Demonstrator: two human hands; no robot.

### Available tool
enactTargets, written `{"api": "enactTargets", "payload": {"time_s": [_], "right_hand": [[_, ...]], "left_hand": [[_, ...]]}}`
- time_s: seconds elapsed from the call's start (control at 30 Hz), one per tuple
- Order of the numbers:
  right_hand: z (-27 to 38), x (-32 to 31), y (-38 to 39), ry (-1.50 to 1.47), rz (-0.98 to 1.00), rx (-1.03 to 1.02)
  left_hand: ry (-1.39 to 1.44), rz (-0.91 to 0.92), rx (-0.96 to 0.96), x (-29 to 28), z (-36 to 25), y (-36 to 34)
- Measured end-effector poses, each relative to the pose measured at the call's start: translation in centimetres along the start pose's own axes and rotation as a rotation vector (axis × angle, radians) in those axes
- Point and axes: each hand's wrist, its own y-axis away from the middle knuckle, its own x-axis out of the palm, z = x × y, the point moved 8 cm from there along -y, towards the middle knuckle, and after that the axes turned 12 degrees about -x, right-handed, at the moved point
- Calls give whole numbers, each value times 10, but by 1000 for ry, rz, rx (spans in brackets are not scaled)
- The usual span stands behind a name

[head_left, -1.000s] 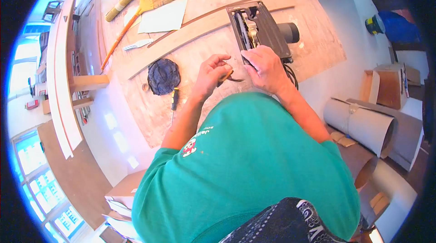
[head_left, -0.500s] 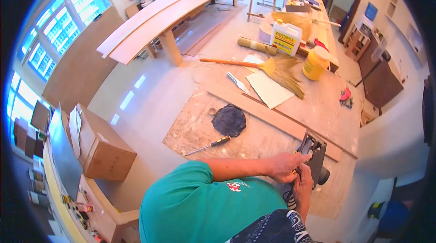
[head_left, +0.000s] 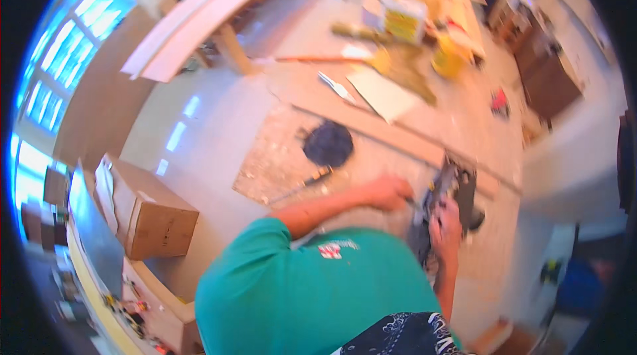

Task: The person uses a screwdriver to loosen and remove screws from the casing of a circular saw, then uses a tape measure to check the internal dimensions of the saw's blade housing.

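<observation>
A dark power tool (head_left: 466, 192) with a flat metal base plate lies at the right end of the long wooden strip (head_left: 391, 142); blur hides its exact kind. My right hand (head_left: 446, 223) is closed around its near side. To the left of the tool, my left hand (head_left: 390, 193) is closed in the air, smeared by motion. A thin dark thing sticks out from its fingers toward the tool, too blurred to name. Left of the hands lie a screwdriver (head_left: 302, 186) with a yellow and black handle and a round black pad-like thing (head_left: 328, 144).
Beyond the strip are a pale sheet (head_left: 381, 94), a putty-knife-like tool (head_left: 337, 87), a broom (head_left: 408, 70), a white jug (head_left: 402, 18) and a yellow tub (head_left: 451, 56). A cardboard box (head_left: 162, 229) stands on the left, and a long workbench (head_left: 192, 20) at the far left.
My left hand has come off the tool and moved left and up, away from my right hand, which stays on the tool. The view has shifted slightly.
</observation>
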Motion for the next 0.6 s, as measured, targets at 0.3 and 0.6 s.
{"api": "enactTargets", "payload": {"time_s": [0.3,0.6], "right_hand": [[11,-4,-9,-46,-39,71],[13,-4,-6,20,-101,23]], "left_hand": [[-168,-99,-321,-70,12,27],[-395,-244,-457,-110,47,-26]]}}
